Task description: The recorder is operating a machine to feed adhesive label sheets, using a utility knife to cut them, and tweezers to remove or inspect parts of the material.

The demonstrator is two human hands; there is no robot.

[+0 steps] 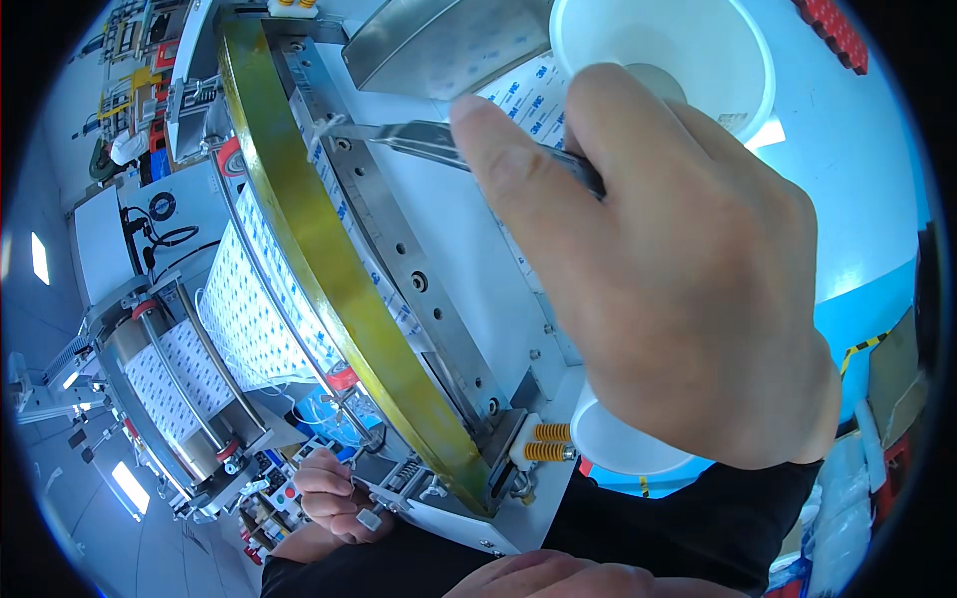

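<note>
My right hand (688, 269) is large in the foreground, closed around a pair of metal tweezers (429, 140) between thumb and fingers. The tips reach a steel bolted bar (399, 244) beside a long yellow bar (309, 239). Something small and whitish shows at the tips; I cannot tell what. Under the yellow bar lies a strip of white film with blue print (389, 289). At the machine's near left corner my left hand (334, 498) has its fingers curled in, right beside a small square metal block (370, 519). What they grip, if anything, is hidden.
Printed white film (249, 289) runs over rollers at left. A white bucket (733, 60) stands at the upper right, near a sheet-metal chute (449, 45). Another white round container (618, 439) is partly behind my right hand. Orange springs (550, 444) sit at the machine's corner.
</note>
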